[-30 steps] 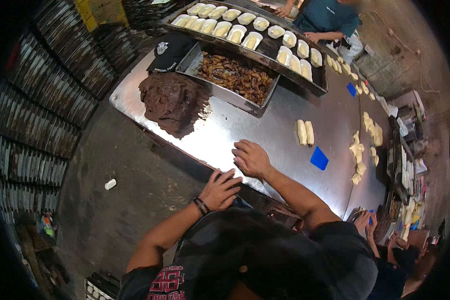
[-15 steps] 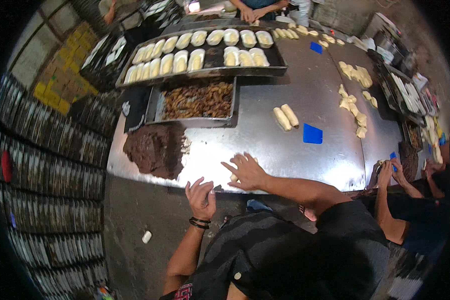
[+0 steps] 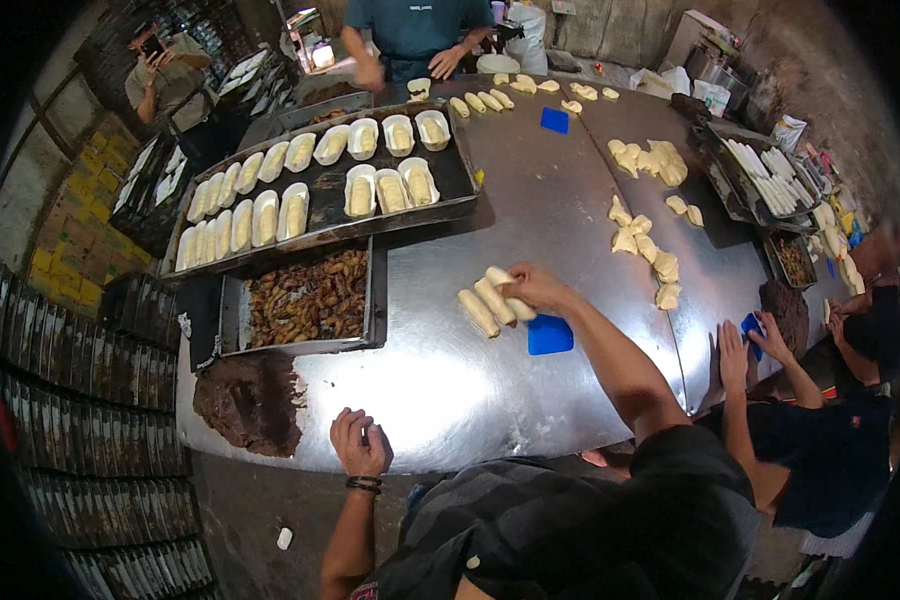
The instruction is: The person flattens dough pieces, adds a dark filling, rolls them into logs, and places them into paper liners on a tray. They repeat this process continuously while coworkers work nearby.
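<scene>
My right hand (image 3: 537,288) reaches out over the metal table and has its fingers on a pale dough roll (image 3: 517,306). That roll lies against two more dough rolls (image 3: 478,313), side by side. A blue scraper (image 3: 550,336) lies flat just below my right hand. Near the table's front edge is my left hand (image 3: 360,443), its fingers curled. Something small and dark shows between its thumb and fingers, too unclear to name. To its left spreads a mound of dark brown paste (image 3: 250,405).
A tray (image 3: 315,232) of dough rolls in paper cups stands at the back left. Below it sits a pan (image 3: 378,300) of browned filling. Dough pieces (image 3: 650,245) lie on the right. Co-workers' hands (image 3: 745,355) work at right; another person (image 3: 415,40) stands opposite.
My right hand has gone from the table's front edge to the rolls farther out, where a third roll now lies beside the two. The view has shifted; the person opposite shows more.
</scene>
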### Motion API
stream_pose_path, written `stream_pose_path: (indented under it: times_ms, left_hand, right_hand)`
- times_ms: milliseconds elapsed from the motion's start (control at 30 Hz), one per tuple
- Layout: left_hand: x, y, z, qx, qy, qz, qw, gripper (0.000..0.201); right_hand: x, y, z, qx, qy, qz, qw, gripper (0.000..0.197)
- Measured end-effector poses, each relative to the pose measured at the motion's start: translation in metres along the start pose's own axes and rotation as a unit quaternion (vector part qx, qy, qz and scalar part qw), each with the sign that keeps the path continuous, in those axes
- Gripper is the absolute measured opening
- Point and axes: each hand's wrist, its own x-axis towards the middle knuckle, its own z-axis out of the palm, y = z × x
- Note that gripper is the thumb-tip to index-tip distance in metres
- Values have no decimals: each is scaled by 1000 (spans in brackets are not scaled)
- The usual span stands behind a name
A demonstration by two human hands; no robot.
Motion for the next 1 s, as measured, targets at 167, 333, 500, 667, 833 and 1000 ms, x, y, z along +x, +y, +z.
stream_pose_path:
  times_ms: [167,333,500,667,833,1000]
  left_hand:
    - [2,4,-5,14,-25,-8,1000,18]
    - [2,6,-8,39,-47,2,998,26]
    - [1,9,-11,51,-74,-30,996,31]
    - [3,9,-9,76,-93,-25,992,32]
    - [0,-1,-6,58,-63,-15,996,26]
    - [23,20,11,-112,2,-182,977,11]
  right_hand:
    - [39,14,-13,-94,3,48,994,63]
    - [38,61,-54,-153,33,-47,987,63]
    - [5,149,-144,-202,420,112,878,34]
    - [28,182,-164,-261,505,212,794,47]
    - [71,165,-159,-12,567,142,811,42]
    - [32,110,-103,151,466,-113,864,38]
